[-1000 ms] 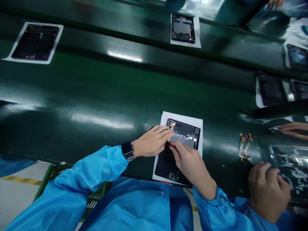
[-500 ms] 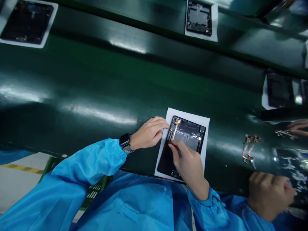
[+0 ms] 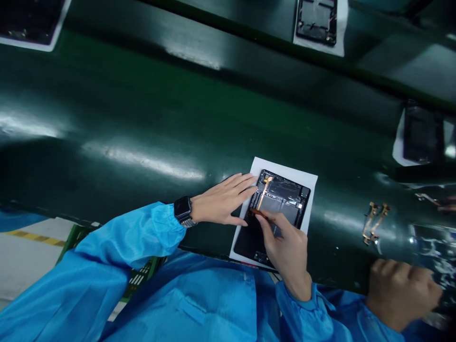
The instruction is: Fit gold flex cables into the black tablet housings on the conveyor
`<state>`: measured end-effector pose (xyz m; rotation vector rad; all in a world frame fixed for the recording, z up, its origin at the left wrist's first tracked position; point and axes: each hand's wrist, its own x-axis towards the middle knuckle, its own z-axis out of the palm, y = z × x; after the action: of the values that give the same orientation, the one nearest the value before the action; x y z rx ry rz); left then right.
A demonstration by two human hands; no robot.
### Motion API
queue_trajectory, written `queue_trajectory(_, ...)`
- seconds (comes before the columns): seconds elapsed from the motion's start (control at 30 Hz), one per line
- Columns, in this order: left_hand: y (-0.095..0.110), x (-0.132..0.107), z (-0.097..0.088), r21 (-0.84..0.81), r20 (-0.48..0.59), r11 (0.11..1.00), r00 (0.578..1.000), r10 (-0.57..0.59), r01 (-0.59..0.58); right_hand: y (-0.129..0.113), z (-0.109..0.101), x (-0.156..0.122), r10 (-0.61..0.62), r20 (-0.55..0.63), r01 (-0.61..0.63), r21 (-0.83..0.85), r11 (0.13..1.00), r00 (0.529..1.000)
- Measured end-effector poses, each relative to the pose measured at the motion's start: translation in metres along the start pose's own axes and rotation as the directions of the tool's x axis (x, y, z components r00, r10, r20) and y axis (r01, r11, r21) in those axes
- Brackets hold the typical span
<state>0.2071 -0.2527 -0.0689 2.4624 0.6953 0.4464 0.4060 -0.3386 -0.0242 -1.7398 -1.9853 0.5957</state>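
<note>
An opened black tablet [image 3: 245, 240] lies on a white sheet [image 3: 310, 184] at the bench's near edge. Along its upper left runs an orange flex cable [image 3: 264, 195]. My right hand [image 3: 287, 242] pinches a slim reddish-brown piece [image 3: 257, 212] between thumb and fingers, at the cable's lower end; whether it is a tool or part of the cable I cannot tell. My left hand [image 3: 224, 199], with a watch on its wrist, has its fingers stretched out flat and apart, their tips at the tablet's left edge.
Two loose flex cables [image 3: 374, 223] lie to the right on the green bench [image 3: 171, 118]. A co-worker's closed hand [image 3: 402, 292] rests nearby. Other opened tablets on white sheets lie at the far left, far back [image 3: 317, 21] and right [image 3: 422, 133]. A green crate [image 3: 142, 275] is below the bench.
My left hand has gone from curled to flat, its fingers spreading along the tablet's edge. My right hand stays at the cable's lower end, and more of the reddish-brown piece shows. The view has shifted slightly.
</note>
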Motion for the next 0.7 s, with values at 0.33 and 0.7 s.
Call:
queue_trajectory(0.33,0.002,0.003,0.002,0.011,0.001,1.000,1.000,-0.017,0.017,-0.006,-0.001,0.008,-0.062,0.060,0.067,-0.097,0.993,0.996)
queue_trajectory(0.7,0.001,0.003,0.004,0.043,-0.019,0.999,1.000,-0.006,0.007,-0.013,-0.011,0.018,-0.068,0.150,0.095,-0.177,0.980,0.986)
